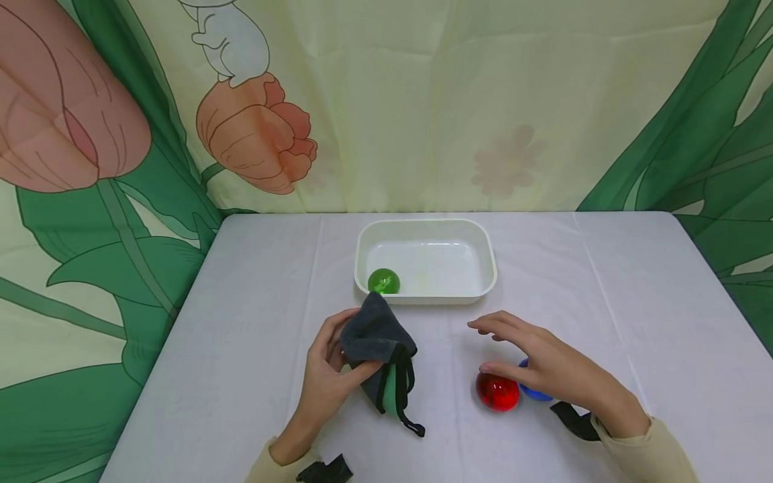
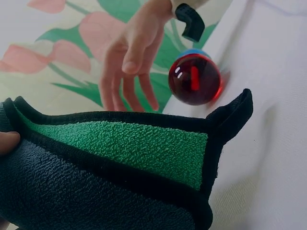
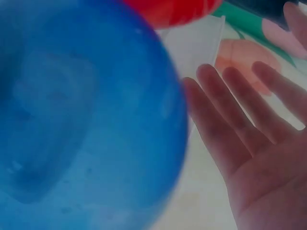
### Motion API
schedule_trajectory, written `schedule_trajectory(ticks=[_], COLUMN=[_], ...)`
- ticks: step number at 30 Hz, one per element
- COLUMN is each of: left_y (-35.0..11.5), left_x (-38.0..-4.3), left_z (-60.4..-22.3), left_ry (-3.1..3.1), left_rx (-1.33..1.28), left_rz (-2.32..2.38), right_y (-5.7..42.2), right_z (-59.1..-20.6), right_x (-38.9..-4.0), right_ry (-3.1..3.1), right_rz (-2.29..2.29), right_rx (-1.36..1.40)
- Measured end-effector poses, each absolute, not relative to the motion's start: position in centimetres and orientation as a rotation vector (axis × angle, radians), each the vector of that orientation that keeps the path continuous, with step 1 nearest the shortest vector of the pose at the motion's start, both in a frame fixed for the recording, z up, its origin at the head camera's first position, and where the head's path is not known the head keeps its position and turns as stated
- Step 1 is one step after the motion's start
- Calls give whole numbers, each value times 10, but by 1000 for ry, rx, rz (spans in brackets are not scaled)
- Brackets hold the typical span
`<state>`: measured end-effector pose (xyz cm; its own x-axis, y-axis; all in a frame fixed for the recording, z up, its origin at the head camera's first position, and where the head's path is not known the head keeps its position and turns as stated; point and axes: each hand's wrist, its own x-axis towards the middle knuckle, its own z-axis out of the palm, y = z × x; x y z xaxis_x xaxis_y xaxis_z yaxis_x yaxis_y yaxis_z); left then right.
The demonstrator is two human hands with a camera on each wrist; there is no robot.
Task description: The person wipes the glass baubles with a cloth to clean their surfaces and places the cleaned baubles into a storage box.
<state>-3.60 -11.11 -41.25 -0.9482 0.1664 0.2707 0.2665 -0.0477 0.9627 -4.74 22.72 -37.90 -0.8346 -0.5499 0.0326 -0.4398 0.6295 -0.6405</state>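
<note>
My left hand grips a folded cloth, dark grey outside and green inside, with black edging and a hanging loop. Its thumb lies over the near side in the head view, and the green lining shows along the fold in the left wrist view. To the right, my right hand is held with fingers extended over a clear red ball and a blue ball, its thumb right at the red ball's top. The blue ball looms large in the right wrist view, beside the spread fingers.
A white tray stands behind the cloth at the table's back, with a clear green ball in its near left corner. A white cloth covers the table. Behind hangs a flower-printed curtain.
</note>
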Motion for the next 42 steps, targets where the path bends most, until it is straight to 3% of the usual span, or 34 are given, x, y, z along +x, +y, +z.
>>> schedule_trajectory(ticks=[19,42], left_y=[-109,-109], left_x=[-35,-35], left_z=[-415,-417], left_ry=[-2120,-2123], left_rx=[-495,-476], left_rz=[-2164,-2167], right_y=[233,235], right_z=[-391,-398], right_x=[-32,-36], right_ry=[2598,2540], right_rz=[-814,-796], right_rx=[-903,-1005])
